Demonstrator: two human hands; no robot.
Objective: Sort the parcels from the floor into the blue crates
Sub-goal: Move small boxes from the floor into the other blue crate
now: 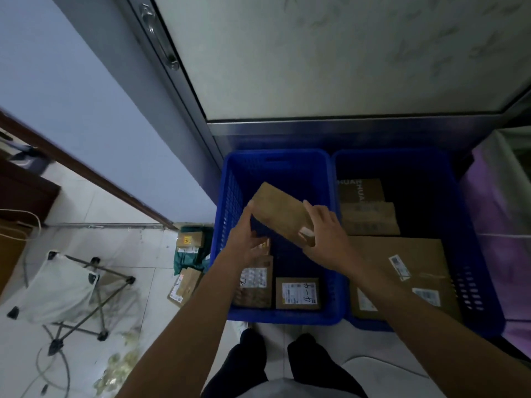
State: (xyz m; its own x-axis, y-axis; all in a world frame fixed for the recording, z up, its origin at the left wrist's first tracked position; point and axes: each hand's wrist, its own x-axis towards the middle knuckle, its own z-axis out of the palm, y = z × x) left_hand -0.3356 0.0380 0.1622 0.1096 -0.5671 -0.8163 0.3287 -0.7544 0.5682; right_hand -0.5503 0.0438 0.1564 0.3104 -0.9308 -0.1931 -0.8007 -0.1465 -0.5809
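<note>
Gripping small cardboard parcel [280, 214] from both sides: left hand [247, 239] curled round left corner, right hand [327, 239] clasping right edge. Held tilted above left blue crate [230, 202], over two labelled boxes [297, 293] on bottom. More cardboard boxes [370, 219] in right blue crate [471, 282]. Floor parcels [185, 285] left of crates.

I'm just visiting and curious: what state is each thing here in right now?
Brown cardboard box: held tilted in mid-air, not yet set down.
Left hand: grips the box's left edge.
Right hand: grips its right end.
Left blue plastic crate: under the held box, two labelled parcels inside.
Right blue plastic crate: several cardboard parcels inside.
Floor parcels: lying beside the left crate, unsorted.
</note>
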